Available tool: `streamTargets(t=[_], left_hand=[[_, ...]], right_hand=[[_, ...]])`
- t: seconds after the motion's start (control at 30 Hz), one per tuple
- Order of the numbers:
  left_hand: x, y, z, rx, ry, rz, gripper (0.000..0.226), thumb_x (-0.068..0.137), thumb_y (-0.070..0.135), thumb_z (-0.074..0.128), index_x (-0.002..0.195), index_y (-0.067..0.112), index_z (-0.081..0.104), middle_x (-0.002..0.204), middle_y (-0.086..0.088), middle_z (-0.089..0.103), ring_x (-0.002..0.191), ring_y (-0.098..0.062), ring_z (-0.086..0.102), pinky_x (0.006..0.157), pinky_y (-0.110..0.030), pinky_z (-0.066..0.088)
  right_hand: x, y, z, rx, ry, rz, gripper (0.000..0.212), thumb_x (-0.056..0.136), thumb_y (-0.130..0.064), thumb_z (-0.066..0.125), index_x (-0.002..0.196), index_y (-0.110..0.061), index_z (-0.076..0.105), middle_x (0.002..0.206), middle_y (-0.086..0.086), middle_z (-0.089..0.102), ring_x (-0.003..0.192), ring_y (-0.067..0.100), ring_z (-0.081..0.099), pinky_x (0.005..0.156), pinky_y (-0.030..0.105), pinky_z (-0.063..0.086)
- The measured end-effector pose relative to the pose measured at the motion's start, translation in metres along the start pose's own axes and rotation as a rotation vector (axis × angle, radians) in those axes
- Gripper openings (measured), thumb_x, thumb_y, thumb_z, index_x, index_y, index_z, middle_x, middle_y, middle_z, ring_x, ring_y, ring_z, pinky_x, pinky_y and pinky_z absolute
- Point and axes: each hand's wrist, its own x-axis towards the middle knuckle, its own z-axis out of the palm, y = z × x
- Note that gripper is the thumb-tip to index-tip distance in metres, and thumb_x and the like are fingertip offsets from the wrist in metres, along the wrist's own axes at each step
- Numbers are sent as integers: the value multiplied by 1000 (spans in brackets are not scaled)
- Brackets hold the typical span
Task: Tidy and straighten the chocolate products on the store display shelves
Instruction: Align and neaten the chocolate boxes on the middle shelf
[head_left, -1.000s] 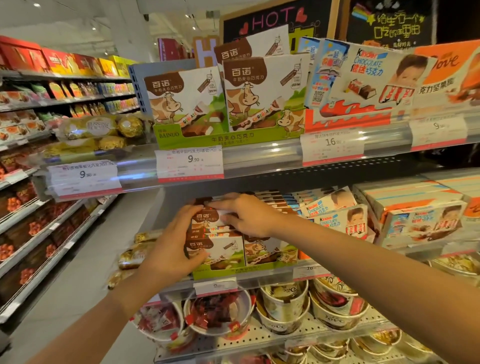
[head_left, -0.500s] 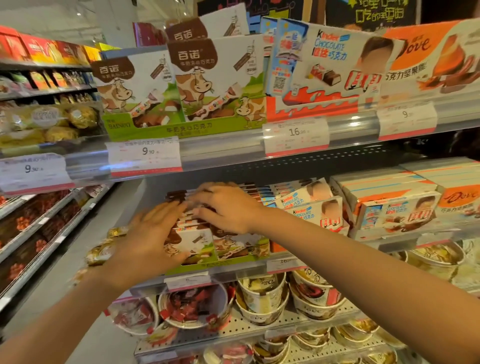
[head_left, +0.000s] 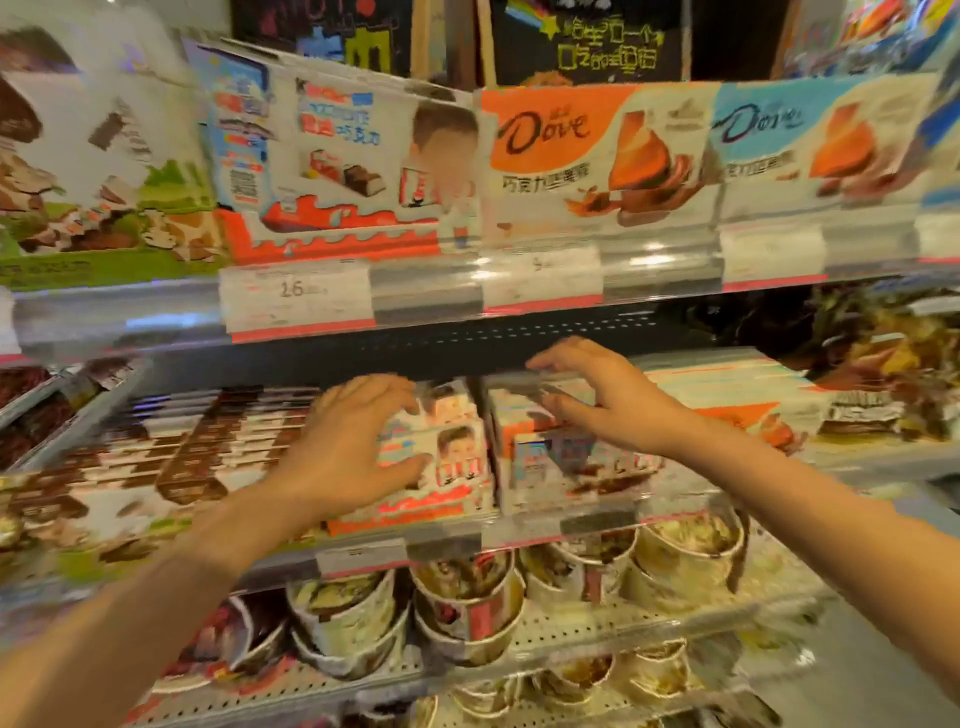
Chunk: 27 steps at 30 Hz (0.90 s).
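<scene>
On the middle shelf (head_left: 597, 519) stands a stack of white-and-red Kinder chocolate boxes (head_left: 452, 457). My left hand (head_left: 353, 447) grips its left side, fingers curled over the top and thumb on the front face. Right beside it is a second stack of boxes (head_left: 571, 467). My right hand (head_left: 602, 395) is at its top, fingers arched over the uppermost box and thumb under that box's edge. The whole frame is blurred by motion.
Brown-and-white cow-print chocolate boxes (head_left: 208, 447) fill the middle shelf to the left. Kinder (head_left: 337, 171) and Dove (head_left: 597, 156) display boxes stand upright on the top shelf behind price tags (head_left: 296, 296). Paper cups of sweets (head_left: 467, 613) crowd the lower shelf.
Both hands have left the cow-print boxes and moved right along the middle shelf to the Kinder boxes and the neighbouring stack. The view has swung right too.
</scene>
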Motion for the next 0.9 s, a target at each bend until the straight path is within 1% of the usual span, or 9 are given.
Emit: streamTargets(t=[0.1, 0.17, 0.27, 0.37, 0.5, 0.57, 0.67, 0.73, 0.9], left_hand=[[29, 38, 23, -96, -17, 3, 46, 67, 58, 51, 95, 23, 62, 126, 2, 54, 119, -19, 47, 100, -40, 36], [47, 57, 39, -89, -39, 36, 45, 64, 58, 53, 92, 24, 63, 128, 0, 53, 122, -20, 45, 101, -43, 35], [66, 85, 55, -27, -89, 31, 48, 66, 59, 60, 99, 24, 65, 139, 0, 44, 133, -21, 31, 106, -43, 25], [77, 102, 61, 57, -173, -55, 37, 74, 47, 71, 104, 26, 65, 148, 5, 32, 139, -17, 18, 110, -40, 18], [77, 107, 64, 142, -279, -110, 25, 77, 42, 70, 94, 23, 68, 151, 5, 27, 138, -18, 25, 110, -37, 24], [75, 104, 64, 136, -300, -113, 24, 79, 39, 69, 92, 19, 68, 152, 6, 26, 135, -17, 30, 107, -34, 28], [78, 96, 58, 54, -290, -128, 24, 80, 37, 69, 87, 14, 65, 148, 7, 36, 129, -15, 41, 103, -37, 36], [81, 90, 55, -26, -280, -148, 26, 79, 34, 70, 84, 10, 62, 143, 8, 43, 123, -14, 48, 93, -31, 42], [78, 82, 54, -158, -255, -149, 28, 79, 34, 70, 88, 8, 62, 139, 7, 47, 122, -6, 46, 98, -27, 42]], right_hand=[[-27, 38, -34, -18, 25, 0, 35, 85, -34, 55, 113, -13, 59, 106, 0, 56, 102, 17, 53, 89, 29, 41], [-40, 59, -51, -6, 38, 2, 40, 79, -41, 49, 102, -12, 63, 102, 2, 58, 99, 18, 54, 88, 32, 42], [-50, 86, -63, 23, -4, -2, 9, 80, -18, 63, 88, -18, 66, 105, -1, 56, 104, 16, 54, 95, 37, 42], [-53, 98, -64, -24, -132, 8, 16, 82, -18, 68, 95, -27, 67, 120, -5, 48, 117, 10, 47, 96, 23, 35], [-48, 107, -56, -107, -227, -18, 20, 79, -31, 70, 99, -27, 69, 136, -3, 43, 125, 11, 41, 92, 17, 29], [-48, 108, -52, -129, -245, -33, 22, 78, -34, 71, 99, -28, 69, 138, -4, 43, 126, 11, 40, 93, 19, 31], [-48, 110, -49, -105, -233, -32, 22, 77, -37, 71, 98, -29, 70, 137, -5, 43, 124, 12, 41, 97, 26, 36], [-46, 110, -45, -85, -217, -33, 22, 77, -39, 71, 96, -28, 71, 137, -6, 43, 122, 12, 42, 98, 31, 39], [-35, 106, -33, 0, -186, -118, 14, 82, -31, 67, 93, -22, 69, 131, -6, 49, 108, 10, 52, 86, 25, 44]])
